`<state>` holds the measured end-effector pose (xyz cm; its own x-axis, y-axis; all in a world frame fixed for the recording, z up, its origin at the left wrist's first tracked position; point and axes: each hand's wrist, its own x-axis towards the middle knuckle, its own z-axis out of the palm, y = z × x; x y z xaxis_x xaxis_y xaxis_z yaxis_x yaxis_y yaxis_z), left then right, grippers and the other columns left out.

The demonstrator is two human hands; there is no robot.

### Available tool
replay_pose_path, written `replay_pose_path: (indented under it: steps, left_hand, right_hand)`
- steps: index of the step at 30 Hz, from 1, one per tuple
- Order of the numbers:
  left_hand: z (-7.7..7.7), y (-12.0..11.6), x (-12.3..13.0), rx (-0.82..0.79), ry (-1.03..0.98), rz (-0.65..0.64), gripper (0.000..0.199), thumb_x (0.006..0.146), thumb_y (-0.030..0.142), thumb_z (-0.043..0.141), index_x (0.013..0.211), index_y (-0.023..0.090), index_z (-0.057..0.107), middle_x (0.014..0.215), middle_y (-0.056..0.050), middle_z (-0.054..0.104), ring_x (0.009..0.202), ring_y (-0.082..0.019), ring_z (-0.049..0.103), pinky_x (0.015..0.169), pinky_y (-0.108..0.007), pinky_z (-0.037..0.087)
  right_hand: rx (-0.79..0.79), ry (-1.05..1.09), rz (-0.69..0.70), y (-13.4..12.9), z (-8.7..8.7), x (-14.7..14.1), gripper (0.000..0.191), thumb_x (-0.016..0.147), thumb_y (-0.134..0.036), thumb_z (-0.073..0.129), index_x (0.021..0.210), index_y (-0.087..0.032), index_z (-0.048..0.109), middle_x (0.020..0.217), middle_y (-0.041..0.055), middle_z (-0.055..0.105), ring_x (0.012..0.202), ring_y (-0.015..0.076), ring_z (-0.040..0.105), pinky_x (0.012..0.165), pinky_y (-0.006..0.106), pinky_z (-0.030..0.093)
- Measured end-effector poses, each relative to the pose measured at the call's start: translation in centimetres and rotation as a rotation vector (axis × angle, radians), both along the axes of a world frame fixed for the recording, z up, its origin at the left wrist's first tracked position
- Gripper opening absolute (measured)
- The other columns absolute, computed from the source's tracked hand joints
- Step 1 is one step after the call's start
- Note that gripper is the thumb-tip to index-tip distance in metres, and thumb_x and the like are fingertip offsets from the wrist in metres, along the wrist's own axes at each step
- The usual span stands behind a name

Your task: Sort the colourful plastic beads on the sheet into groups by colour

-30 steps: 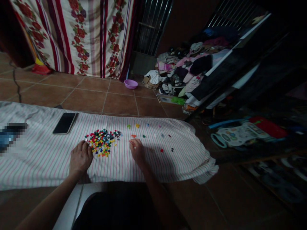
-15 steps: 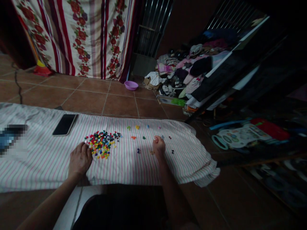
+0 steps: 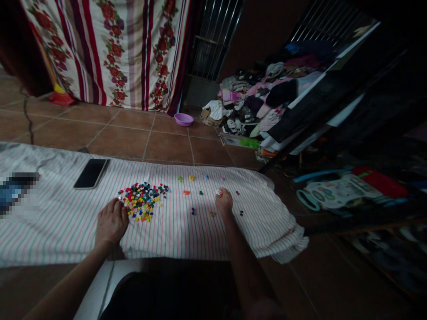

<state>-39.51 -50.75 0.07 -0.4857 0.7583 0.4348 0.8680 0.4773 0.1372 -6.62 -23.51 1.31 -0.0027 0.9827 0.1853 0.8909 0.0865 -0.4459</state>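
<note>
A heap of small, many-coloured pieces point(image 3: 143, 200) lies on a striped cloth point(image 3: 156, 240). At the heap's left edge my left hand point(image 3: 111, 222) rests palm down, fingers stretched toward the nearest pieces. My right hand point(image 3: 224, 201) is closed in a pinch over the right part of the cloth; something pale shows at its fingertips, too small to name. Around it lie little groups sorted by colour: yellow pieces point(image 3: 191, 178), orange pieces point(image 3: 186, 192), green pieces point(image 3: 201, 193), dark blue pieces point(image 3: 193, 211), tan pieces point(image 3: 212, 214) and black pieces point(image 3: 241, 213).
A dark-screened phone point(image 3: 90, 174) lies left of the heap, and a blurred-out object point(image 3: 16, 191) sits at the far left. Beyond the cloth, a purple basin point(image 3: 183, 119) stands on the tiled floor near a pile of clothes point(image 3: 253, 98). A baby walker-like toy point(image 3: 333, 191) is at right.
My right hand has shifted slightly right and turned, uncovering more of the tan pieces. My left hand stays by the heap. The whole view has moved a little.
</note>
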Motion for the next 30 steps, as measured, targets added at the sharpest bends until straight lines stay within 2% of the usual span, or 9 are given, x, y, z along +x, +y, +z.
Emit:
replay_pose_path:
  steps: [5,9,20,30]
  left_hand:
    - [0.1,0.0,0.0,-0.003,-0.009,-0.005,0.03,0.093,0.029,0.035,0.108,0.012,0.055,0.124,-0.016,0.06,0.107,-0.028,0.058,0.086,-0.04,0.044]
    - [0.1,0.0,0.0,0.004,0.004,-0.005,0.031,0.093,0.03,0.035,0.108,0.012,0.055,0.123,-0.016,0.06,0.107,-0.029,0.058,0.086,-0.041,0.044]
    - [0.2,0.1,0.1,-0.006,-0.037,-0.003,0.03,0.093,0.03,0.034,0.107,0.013,0.055,0.125,-0.016,0.059,0.108,-0.028,0.057,0.086,-0.04,0.042]
    - [0.4,0.1,0.3,-0.016,-0.044,0.016,0.032,0.093,0.03,0.033,0.109,0.013,0.055,0.126,-0.015,0.058,0.108,-0.028,0.057,0.087,-0.041,0.044]
  right_hand:
    - [-0.017,-0.06,0.031,0.8,-0.3,0.0,0.036,0.079,-0.016,0.053,0.111,-0.016,0.07,0.093,0.009,0.064,0.089,0.0194,0.058,0.079,0.026,0.042]
    - [0.03,-0.065,0.101,0.9,-0.7,0.0,0.031,0.079,-0.014,0.053,0.102,-0.018,0.073,0.089,0.0077,0.063,0.086,0.0185,0.057,0.079,0.025,0.042]
    - [0.1,0.035,0.298,1.1,-1.0,0.4,0.04,0.071,-0.007,0.048,0.097,-0.018,0.075,0.087,0.0067,0.065,0.09,0.0186,0.058,0.086,0.029,0.044]
    - [0.077,0.152,0.223,1.2,-0.9,0.5,0.041,0.065,-0.01,0.047,0.094,-0.019,0.074,0.086,0.0051,0.065,0.076,0.0165,0.058,0.079,0.028,0.047]
